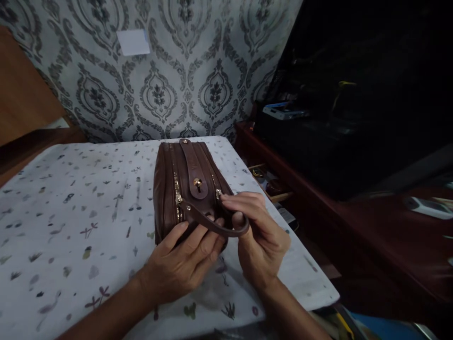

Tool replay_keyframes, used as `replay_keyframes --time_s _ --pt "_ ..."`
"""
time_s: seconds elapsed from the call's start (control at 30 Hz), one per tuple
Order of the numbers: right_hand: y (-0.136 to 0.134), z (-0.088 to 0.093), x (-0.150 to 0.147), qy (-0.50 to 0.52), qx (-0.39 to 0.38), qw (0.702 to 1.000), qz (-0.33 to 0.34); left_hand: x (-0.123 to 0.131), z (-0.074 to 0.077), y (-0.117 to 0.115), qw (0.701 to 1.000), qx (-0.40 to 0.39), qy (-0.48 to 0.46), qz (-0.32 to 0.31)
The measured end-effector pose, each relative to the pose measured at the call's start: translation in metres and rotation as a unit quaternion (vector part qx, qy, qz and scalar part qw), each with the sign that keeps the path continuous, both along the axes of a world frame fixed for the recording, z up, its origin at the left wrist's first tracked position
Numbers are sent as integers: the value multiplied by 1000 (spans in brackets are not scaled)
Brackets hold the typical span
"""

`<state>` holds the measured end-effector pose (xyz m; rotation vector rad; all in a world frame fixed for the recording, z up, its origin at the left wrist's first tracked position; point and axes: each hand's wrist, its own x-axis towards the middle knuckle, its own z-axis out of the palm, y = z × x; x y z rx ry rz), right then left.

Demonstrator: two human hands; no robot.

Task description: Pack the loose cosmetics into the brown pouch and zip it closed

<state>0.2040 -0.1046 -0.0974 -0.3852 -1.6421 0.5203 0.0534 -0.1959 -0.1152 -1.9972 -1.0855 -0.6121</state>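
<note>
A brown leather zip bag (164, 189) lies on the table, with two brass zippers along its top. Between the zippers runs a leather tab (193, 165) with a gold stud. A curved leather strap (221, 230) arches over the near end, from the left zipper slider (179, 199) towards the right side. My left hand (184, 262) grips the bag's near end, its fingertips partly hidden under the strap. My right hand (264, 236) is closed at the strap's right bend, with fingertips by the right zipper slider (218, 193).
A white printed cloth (88, 226) covers the table. To the right stand a dark red cabinet (329, 226) with an open drawer (272, 184) and a large black screen (354, 94). Patterned wallpaper (159, 89) is behind; a wooden panel (28, 89) is at left.
</note>
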Motion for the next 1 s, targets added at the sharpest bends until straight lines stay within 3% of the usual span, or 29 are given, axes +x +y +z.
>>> replay_keyframes --time_s 0.73,1.0 --pt "-7 -4 0 -71 124 988 -66 1 0 1 1000 -4 -25 -11" --pt "-6 -15 -10 -67 17 991 -117 -5 2 0 1000 8 -14 -23"
